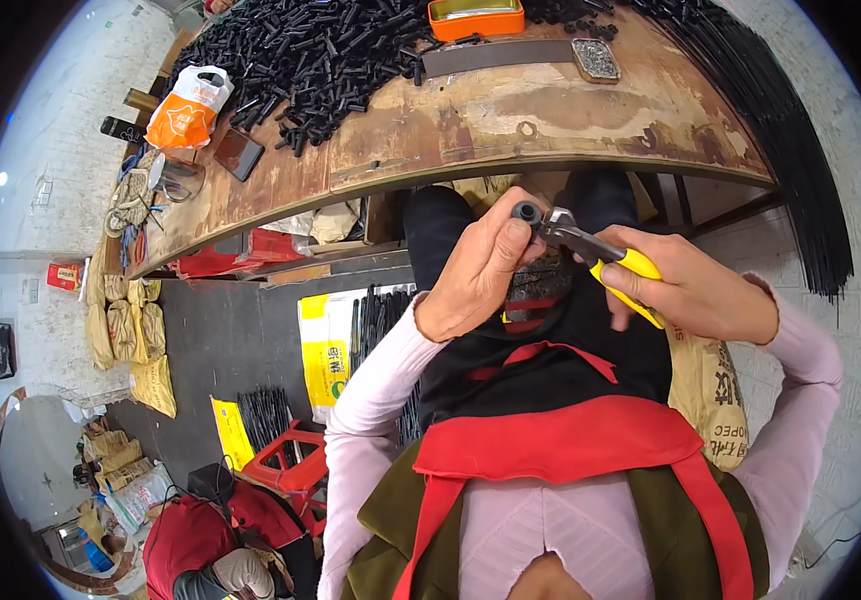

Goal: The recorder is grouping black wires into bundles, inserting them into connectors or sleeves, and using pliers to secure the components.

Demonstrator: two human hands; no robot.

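My left hand [470, 262] is closed around a short black tubular part [526, 212], its round hollow end facing up between thumb and fingers. Yellow-handled pliers [640, 264] are gripped in my right hand [715, 288], fingers wrapped round the handles. The metal jaws point left and reach the black part beside my left fingers. Whether they bite on it, I cannot tell. Both hands are above my lap, just in front of the table edge.
The worn wooden table [470, 115] carries a heap of black tubular parts [300, 60], an orange box [475, 18], a tin of small metal pieces [595, 60] and a phone [238, 155]. Long black rods [800, 170] hang over its right end. A red stool [295, 462] stands lower left.
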